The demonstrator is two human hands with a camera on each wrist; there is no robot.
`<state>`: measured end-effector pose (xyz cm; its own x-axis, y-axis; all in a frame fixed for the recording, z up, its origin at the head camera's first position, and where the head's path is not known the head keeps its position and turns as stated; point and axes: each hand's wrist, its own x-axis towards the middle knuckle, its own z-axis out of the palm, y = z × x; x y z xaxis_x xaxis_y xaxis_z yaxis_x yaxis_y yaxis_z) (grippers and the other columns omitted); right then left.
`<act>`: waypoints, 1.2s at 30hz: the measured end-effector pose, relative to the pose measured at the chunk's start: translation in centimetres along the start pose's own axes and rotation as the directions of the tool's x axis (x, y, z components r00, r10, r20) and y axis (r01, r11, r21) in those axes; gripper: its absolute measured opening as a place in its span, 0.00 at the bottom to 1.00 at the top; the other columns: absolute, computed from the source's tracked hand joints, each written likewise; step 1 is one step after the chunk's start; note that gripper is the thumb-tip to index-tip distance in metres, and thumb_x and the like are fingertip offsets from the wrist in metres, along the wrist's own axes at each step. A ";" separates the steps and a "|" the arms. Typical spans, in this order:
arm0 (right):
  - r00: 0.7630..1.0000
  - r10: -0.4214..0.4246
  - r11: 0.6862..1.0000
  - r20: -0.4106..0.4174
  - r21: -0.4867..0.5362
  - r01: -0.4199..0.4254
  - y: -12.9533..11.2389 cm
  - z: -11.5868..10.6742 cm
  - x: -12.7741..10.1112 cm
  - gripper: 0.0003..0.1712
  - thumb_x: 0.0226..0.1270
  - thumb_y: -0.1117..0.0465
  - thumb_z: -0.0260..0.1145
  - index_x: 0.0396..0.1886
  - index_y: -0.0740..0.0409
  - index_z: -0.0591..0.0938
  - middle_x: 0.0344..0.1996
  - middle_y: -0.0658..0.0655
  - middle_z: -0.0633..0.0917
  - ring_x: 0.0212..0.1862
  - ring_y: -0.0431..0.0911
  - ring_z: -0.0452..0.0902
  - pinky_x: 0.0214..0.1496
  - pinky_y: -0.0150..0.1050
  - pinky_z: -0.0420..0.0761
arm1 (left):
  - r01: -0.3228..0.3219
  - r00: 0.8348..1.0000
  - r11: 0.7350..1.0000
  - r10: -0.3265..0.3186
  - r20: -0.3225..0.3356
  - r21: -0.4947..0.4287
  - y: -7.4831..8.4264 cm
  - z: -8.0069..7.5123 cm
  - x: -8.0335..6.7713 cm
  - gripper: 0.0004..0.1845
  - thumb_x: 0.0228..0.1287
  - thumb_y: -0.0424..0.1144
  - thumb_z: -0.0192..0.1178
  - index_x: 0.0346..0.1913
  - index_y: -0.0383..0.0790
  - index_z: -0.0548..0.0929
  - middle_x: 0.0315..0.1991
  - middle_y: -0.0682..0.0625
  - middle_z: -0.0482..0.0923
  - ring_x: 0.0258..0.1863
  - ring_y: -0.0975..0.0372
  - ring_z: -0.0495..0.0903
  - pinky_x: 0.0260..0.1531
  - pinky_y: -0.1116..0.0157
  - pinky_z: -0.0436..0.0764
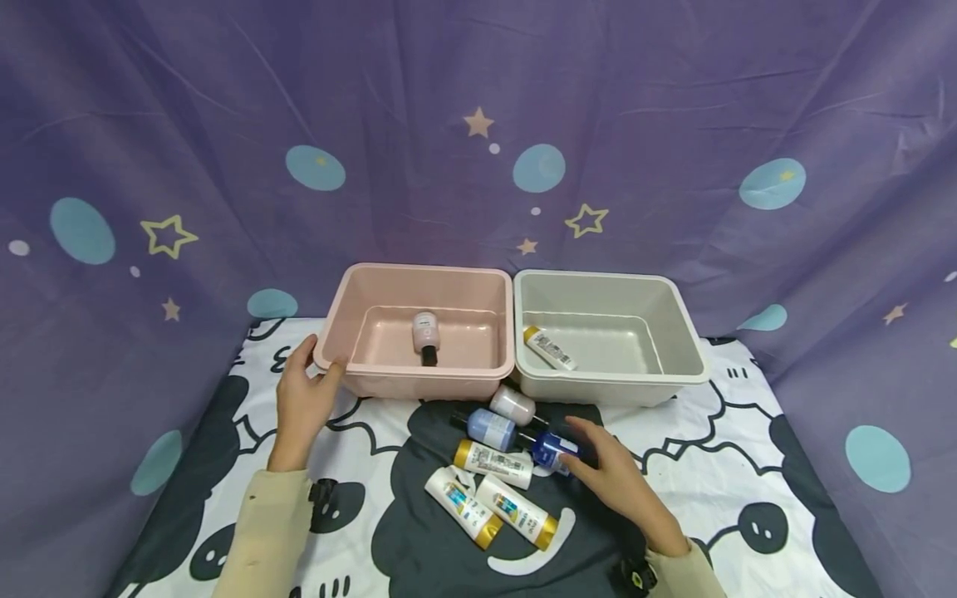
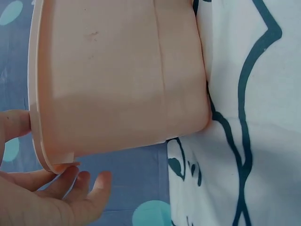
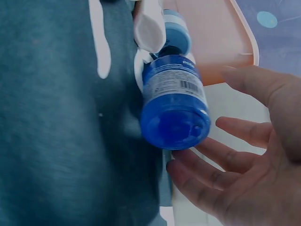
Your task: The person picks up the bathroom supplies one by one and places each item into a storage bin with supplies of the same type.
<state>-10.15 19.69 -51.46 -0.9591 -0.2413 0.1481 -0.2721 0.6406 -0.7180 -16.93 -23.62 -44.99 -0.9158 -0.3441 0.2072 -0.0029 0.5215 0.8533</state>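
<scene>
Cartoon-print cloth [image 1: 748, 465]: hands apart, left hand [image 1: 302, 403] grips pink bin [image 1: 419, 328] corner (right hand [image 1: 609, 473] relaxed beside dark-blue bottle [image 1: 552, 448]).

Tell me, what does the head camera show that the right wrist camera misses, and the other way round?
Only the head view shows both tubs whole: the pink tub with one bottle inside, the grey tub with a gold-capped tube, the left hand holding the pink tub's corner, and the white tubes lying in front. Only the right wrist view shows the dark blue bottle close up, its round base and barcode label, with the fingers spread just beside it. Both show that blue bottle, the right hand next to it, and the patterned cloth.
</scene>
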 end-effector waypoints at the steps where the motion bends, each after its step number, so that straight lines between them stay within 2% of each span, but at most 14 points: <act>1: 1.000 0.008 1.000 0.006 0.009 -0.008 0.2 0.1 0.0 0.35 0.63 0.58 0.75 0.68 0.62 0.74 0.57 0.61 0.81 0.58 0.55 0.78 0.54 0.55 0.80 | 0.013 1.000 1.000 -0.013 0.001 -0.020 -0.2 0.0 0.1 0.35 0.70 0.39 0.61 0.74 0.29 0.62 0.69 0.32 0.64 0.68 0.45 0.65 0.61 0.47 0.74; 7: 0.999 0.041 0.997 0.034 0.056 -0.043 1.1 0.6 0.0 0.35 0.63 0.57 0.75 0.67 0.61 0.74 0.56 0.60 0.82 0.55 0.53 0.79 0.50 0.49 0.83 | 0.038 0.999 0.996 -0.038 0.006 -0.079 -0.6 0.0 0.2 0.35 0.69 0.39 0.63 0.74 0.29 0.64 0.69 0.33 0.65 0.68 0.45 0.65 0.61 0.49 0.74; 20: 0.992 0.081 0.989 0.099 0.118 -0.093 2.0 0.7 -0.1 0.35 0.60 0.59 0.77 0.66 0.59 0.75 0.55 0.62 0.82 0.51 0.52 0.81 0.49 0.44 0.84 | 0.059 0.998 0.996 -0.060 -0.013 -0.073 -0.4 0.1 0.0 0.35 0.69 0.38 0.64 0.74 0.32 0.65 0.69 0.35 0.67 0.68 0.45 0.65 0.61 0.46 0.72; 30: 0.995 0.083 0.986 0.046 0.140 -0.089 2.0 1.0 -0.3 0.32 0.56 0.61 0.79 0.61 0.58 0.78 0.49 0.58 0.85 0.46 0.49 0.82 0.45 0.42 0.85 | 0.074 0.997 0.993 -0.076 -0.016 -0.092 -0.6 0.2 0.1 0.35 0.69 0.40 0.65 0.74 0.33 0.65 0.70 0.37 0.67 0.67 0.46 0.66 0.60 0.46 0.73; 36: 0.995 0.104 0.977 -0.014 0.187 -0.099 2.2 1.3 -0.4 0.30 0.55 0.62 0.80 0.58 0.58 0.80 0.49 0.56 0.85 0.46 0.47 0.82 0.44 0.39 0.85 | 0.085 0.996 0.993 -0.087 -0.021 -0.081 -0.8 0.2 0.1 0.35 0.69 0.41 0.64 0.74 0.34 0.65 0.70 0.38 0.67 0.67 0.47 0.66 0.61 0.48 0.74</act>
<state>-10.26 20.21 -53.99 -0.9831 -0.1633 0.0826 -0.1562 0.5139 -0.8435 -17.07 -23.85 -45.73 -0.9034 -0.4045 0.1422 -0.0484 0.4257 0.9036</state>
